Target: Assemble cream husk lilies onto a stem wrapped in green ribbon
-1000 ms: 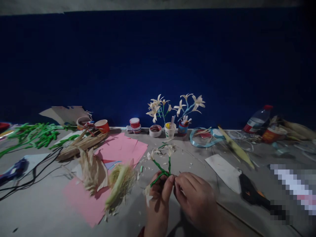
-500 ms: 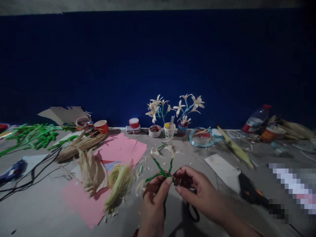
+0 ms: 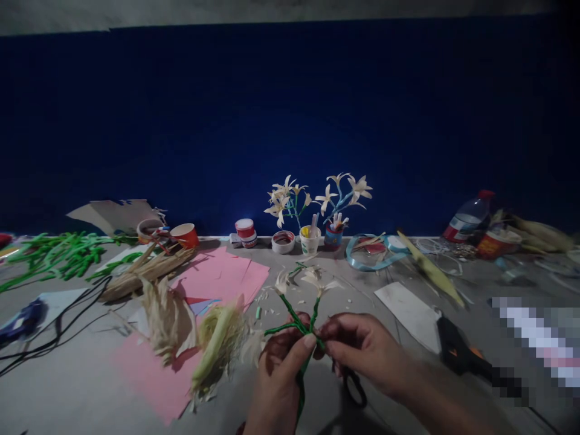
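My left hand point(image 3: 277, 374) and my right hand point(image 3: 362, 350) meet low in the middle of the view, both pinched on a green-wrapped flower stem point(image 3: 296, 320). The stem branches upward into pale husk flowers point(image 3: 312, 279) and one branch points left. Its lower end hangs down past my left palm. Black scissors point(image 3: 354, 386) lie on the table just under my right hand.
Peeled corn point(image 3: 216, 341) and husk pieces point(image 3: 165, 311) lie on pink paper point(image 3: 222, 275) to the left. A black glue gun point(image 3: 462, 353) sits at the right. Paint pots, cups point(image 3: 310, 240) with finished flower sprigs point(image 3: 290, 196), a ribbon roll point(image 3: 371, 252) and a bottle point(image 3: 469, 217) line the back.
Both hands have lifted and shifted slightly, turning the stem. The lower stem now hangs below my left hand, and the scissors show under my right hand.
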Demonstrator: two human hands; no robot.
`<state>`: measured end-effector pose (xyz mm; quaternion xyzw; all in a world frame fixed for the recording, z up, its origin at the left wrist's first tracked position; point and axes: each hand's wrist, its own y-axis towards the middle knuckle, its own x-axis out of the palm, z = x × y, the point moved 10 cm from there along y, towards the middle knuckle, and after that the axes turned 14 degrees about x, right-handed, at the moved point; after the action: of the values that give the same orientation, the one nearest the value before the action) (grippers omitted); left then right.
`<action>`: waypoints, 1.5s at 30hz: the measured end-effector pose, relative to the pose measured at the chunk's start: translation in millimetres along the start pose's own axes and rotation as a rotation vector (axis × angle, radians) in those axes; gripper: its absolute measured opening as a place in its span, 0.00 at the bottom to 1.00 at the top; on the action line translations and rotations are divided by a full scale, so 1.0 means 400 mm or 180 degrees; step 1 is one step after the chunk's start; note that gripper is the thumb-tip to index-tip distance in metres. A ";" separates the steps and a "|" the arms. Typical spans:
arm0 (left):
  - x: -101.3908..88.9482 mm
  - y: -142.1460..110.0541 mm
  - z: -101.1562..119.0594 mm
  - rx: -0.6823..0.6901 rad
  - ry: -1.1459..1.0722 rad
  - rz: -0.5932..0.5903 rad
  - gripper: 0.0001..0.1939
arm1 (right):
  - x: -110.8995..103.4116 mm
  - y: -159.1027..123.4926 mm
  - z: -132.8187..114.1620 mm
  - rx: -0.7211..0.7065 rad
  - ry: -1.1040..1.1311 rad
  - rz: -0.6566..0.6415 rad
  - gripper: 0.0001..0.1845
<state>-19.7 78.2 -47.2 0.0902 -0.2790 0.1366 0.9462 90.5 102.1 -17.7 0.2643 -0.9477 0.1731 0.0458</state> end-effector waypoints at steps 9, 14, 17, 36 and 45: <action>0.008 0.000 0.005 -0.0045 -0.0138 0.0051 0.09 | -0.002 -0.005 -0.026 -0.0261 -0.0274 0.0164 0.06; 0.007 0.006 0.012 0.0064 0.0075 0.0020 0.08 | -0.002 -0.021 -0.035 -0.0277 -0.0244 0.0163 0.08; 0.009 0.008 0.039 0.0378 0.0522 -0.0094 0.05 | -0.006 -0.032 -0.036 -0.0324 -0.0199 0.0291 0.11; 0.032 0.016 0.033 0.0369 0.0462 -0.0527 0.06 | 0.004 -0.004 -0.004 0.0215 0.0353 -0.0112 0.14; 0.014 0.008 0.037 0.0413 0.0521 -0.0107 0.09 | -0.015 -0.010 -0.007 -0.0102 0.0160 0.0311 0.15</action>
<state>-23.6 78.9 -31.6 0.1445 -0.1897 0.1454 0.9602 97.7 102.8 -14.8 0.2125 -0.9606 0.1664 0.0654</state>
